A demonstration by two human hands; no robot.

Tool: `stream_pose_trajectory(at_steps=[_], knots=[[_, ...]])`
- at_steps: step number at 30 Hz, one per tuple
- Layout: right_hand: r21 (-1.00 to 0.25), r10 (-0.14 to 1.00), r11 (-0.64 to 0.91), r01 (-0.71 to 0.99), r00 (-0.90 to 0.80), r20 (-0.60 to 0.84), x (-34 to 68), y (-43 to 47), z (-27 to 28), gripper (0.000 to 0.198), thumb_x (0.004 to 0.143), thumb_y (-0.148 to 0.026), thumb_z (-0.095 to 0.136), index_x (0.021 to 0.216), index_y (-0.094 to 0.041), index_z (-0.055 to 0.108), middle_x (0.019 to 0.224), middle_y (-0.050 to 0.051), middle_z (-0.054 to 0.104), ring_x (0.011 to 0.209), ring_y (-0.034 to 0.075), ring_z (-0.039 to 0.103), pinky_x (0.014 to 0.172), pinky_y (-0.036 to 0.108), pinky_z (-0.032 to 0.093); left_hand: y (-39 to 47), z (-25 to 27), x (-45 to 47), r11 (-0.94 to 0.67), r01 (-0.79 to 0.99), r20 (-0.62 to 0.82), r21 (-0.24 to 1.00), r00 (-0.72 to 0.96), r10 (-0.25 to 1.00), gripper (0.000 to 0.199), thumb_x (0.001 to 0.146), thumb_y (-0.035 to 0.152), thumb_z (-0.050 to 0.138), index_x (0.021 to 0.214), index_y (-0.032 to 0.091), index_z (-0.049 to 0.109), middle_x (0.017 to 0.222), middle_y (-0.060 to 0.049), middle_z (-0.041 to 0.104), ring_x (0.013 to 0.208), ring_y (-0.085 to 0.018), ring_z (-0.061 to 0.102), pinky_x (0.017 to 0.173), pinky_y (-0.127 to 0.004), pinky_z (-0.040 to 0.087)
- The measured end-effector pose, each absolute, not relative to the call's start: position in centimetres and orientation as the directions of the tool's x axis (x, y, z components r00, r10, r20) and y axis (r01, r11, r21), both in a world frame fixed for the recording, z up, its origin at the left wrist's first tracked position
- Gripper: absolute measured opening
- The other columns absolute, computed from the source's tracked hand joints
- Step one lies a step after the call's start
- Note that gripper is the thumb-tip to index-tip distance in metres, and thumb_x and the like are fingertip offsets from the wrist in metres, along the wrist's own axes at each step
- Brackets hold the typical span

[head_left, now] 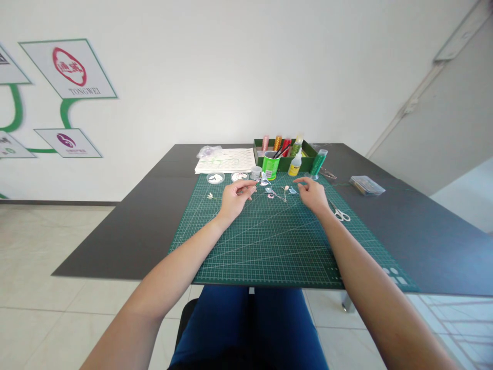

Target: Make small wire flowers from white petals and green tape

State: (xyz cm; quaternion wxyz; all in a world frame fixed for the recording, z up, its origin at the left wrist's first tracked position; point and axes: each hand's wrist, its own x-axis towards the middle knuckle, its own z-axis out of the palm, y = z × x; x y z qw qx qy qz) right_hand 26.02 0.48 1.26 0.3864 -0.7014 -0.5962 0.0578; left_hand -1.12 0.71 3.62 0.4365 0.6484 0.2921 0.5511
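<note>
Petal-like pieces (270, 196) lie on the green mat (246, 246) between the left hand (235, 199), whose pinch I cannot tell, and the right hand (313, 196), fingers parted; a green tin (271, 168) holds dark tools (284, 150), a box (284, 165) coloured tubes (265, 143), shallow dishes (215, 183) white bits (216, 179)

Table (127, 226): dark grey, nearly black.
Cutting mat (250, 246): deep green with a fine pale grid, up to the table's near edge.
Cup (271, 167): bright lime green (easily the brightest green toward the far edge).
Tubes (278, 143): pink, orange, red, green.
Scissors (342, 216): white handles.
Small petal-like pieces (292, 190): pale blue, pink.
</note>
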Motion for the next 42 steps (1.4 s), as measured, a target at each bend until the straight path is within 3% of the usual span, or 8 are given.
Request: stream_pose_trajectory(at_steps=[7, 11, 15, 21, 25, 30, 38, 42], knots=[[-0.613, 0.834, -0.119, 0.781, 0.413, 0.365, 26.9, 0.7, 1.1, 0.030, 0.082, -0.021, 0.048, 0.104, -0.018, 0.068, 0.058, 0.003, 0.060, 0.061, 0.023, 0.056, 0.070, 0.035, 0.042, 0.9, 3.6, -1.1, -0.436, -0.120, 0.452, 0.892, 0.213, 0.866, 0.021, 0.076, 0.028, 0.071, 0.093, 0.016, 0.074, 0.079, -0.003, 0.069, 0.054, -0.008, 0.054, 0.051, -0.022, 0.045], [-0.709, 0.736, -0.167, 0.685, 0.565, 0.372, 27.3, 1.0, 0.8, 0.045, 0.079, -0.024, 0.052, 0.124, -0.015, 0.054, 0.068, 0.005, 0.062, 0.067, 0.024, 0.057, 0.072, 0.038, 0.044, 0.9, 3.6, -1.1, -0.439, -0.115, 0.453, 0.891, 0.211, 0.866, 0.021, 0.077, 0.028, 0.071, 0.093, 0.015, 0.074, 0.077, -0.003, 0.069, 0.054, -0.008, 0.055, 0.051, -0.022, 0.045], [-0.738, 0.678, -0.040, 0.674, 0.561, 0.475, 26.6, 1.0, 0.6, 0.059, 0.076, -0.023, 0.056, 0.133, -0.014, 0.042, 0.080, 0.006, 0.061, 0.069, 0.021, 0.055, 0.074, 0.038, 0.046, 0.9, 3.7, -1.1, -0.457, -0.083, 0.464, 0.885, 0.217, 0.859, 0.021, 0.078, 0.029, 0.070, 0.094, 0.015, 0.073, 0.079, -0.004, 0.070, 0.055, -0.009, 0.056, 0.050, -0.022, 0.045], [-0.788, 0.689, 0.206, 0.581, 0.486, 0.538, 24.2, 0.5, 1.5, 0.050, 0.075, -0.024, 0.057, 0.123, -0.019, 0.046, 0.098, 0.006, 0.058, 0.062, 0.012, 0.051, 0.064, 0.030, 0.047, 0.8, 3.8, -1.1, -0.476, -0.060, 0.477, 0.877, 0.216, 0.852, 0.020, 0.079, 0.028, 0.070, 0.095, 0.016, 0.073, 0.079, -0.004, 0.070, 0.056, -0.010, 0.056, 0.051, -0.022, 0.047], [-0.875, 0.831, 0.371, 0.310, 0.311, 0.462, 21.6, -0.3, 2.2, 0.042, 0.076, -0.028, 0.060, 0.117, -0.020, 0.049, 0.104, 0.007, 0.060, 0.060, 0.010, 0.052, 0.046, 0.022, 0.038, 0.8, 3.6, -1.0, -0.483, -0.054, 0.482, 0.874, 0.228, 0.846, 0.019, 0.079, 0.026, 0.069, 0.095, 0.016, 0.073, 0.081, -0.004, 0.070, 0.057, -0.009, 0.056, 0.054, -0.023, 0.047], [-0.964, 0.962, 0.267, 0.019, -0.071, 0.265, 18.6, -1.9, 2.3, 0.050, 0.078, -0.033, 0.066, 0.124, -0.023, 0.049, 0.123, 0.011, 0.059, 0.057, 0.009, 0.056, 0.034, 0.018, 0.024, 0.7, 3.3, -0.8, -0.509, -0.014, 0.496, 0.861, 0.246, 0.833, 0.018, 0.081, 0.024, 0.068, 0.096, 0.016, 0.073, 0.079, -0.004, 0.069, 0.057, -0.010, 0.056, 0.057, -0.024, 0.047], [-0.997, 0.894, 0.045, -0.057, -0.442, 0.066, 17.2, -3.1, 2.2, 0.058, 0.084, -0.036, 0.066, 0.137, -0.028, 0.043, 0.134, 0.014, 0.056, 0.072, 0.017, 0.068, 0.033, 0.018, 0.029, 0.0, 3.2, -0.8, -0.577, 0.077, 0.541, 0.813, 0.267, 0.797, 0.016, 0.084, 0.023, 0.065, 0.096, 0.017, 0.073, 0.081, -0.004, 0.067, 0.060, -0.011, 0.056, 0.063, -0.026, 0.048], [-0.998, 0.881, 0.014, -0.063, -0.472, 0.042, 17.2, -3.1, 2.0, 0.054, 0.085, -0.041, 0.064, 0.132, -0.022, 0.046, 0.102, 0.011, 0.070, 0.064, 0.016, 0.065, 0.038, 0.020, 0.037, -0.1, 3.1, -0.8, -0.605, 0.114, 0.563, 0.788, 0.267, 0.782, 0.015, 0.085, 0.024, 0.064, 0.095, 0.019, 0.073, 0.082, -0.004, 0.068, 0.067, -0.013, 0.058, 0.066, -0.028, 0.048]])
